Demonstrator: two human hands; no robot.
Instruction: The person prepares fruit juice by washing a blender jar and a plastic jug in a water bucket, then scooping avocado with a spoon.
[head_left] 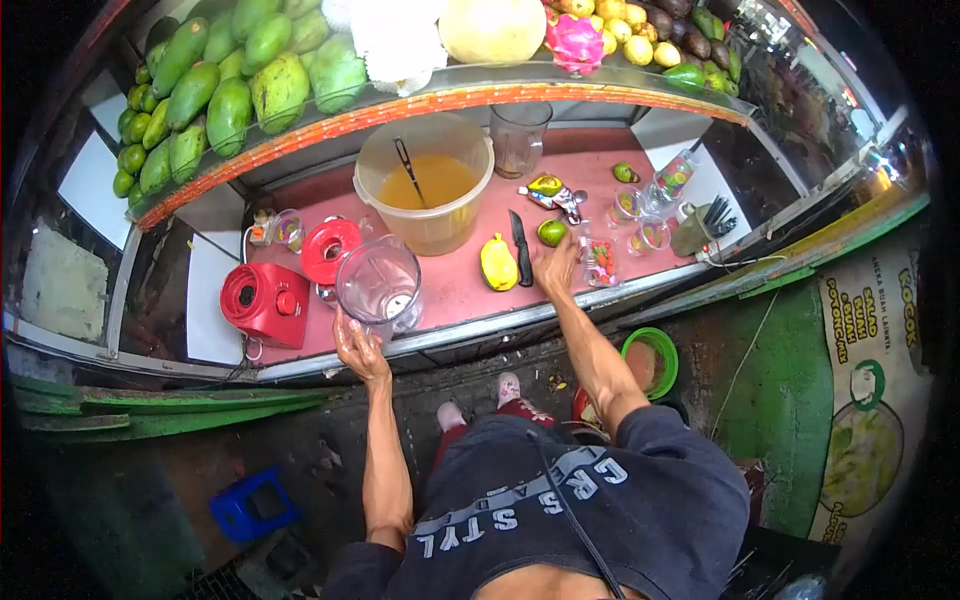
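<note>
With the left hand (357,345) gripping the blender jug (380,284) at the desk's (450,290) near edge, the right hand (556,268), fingers spread, should pinch the green fruit (552,232) beside the knife (520,248) firmly.

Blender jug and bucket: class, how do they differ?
The blender jug is clear and looks empty; the bucket is cream and holds orange liquid. The left hand touches the jug; nothing touches the bucket. A utensil stands only in the bucket. Both stand open-topped on the pink counter.
</note>
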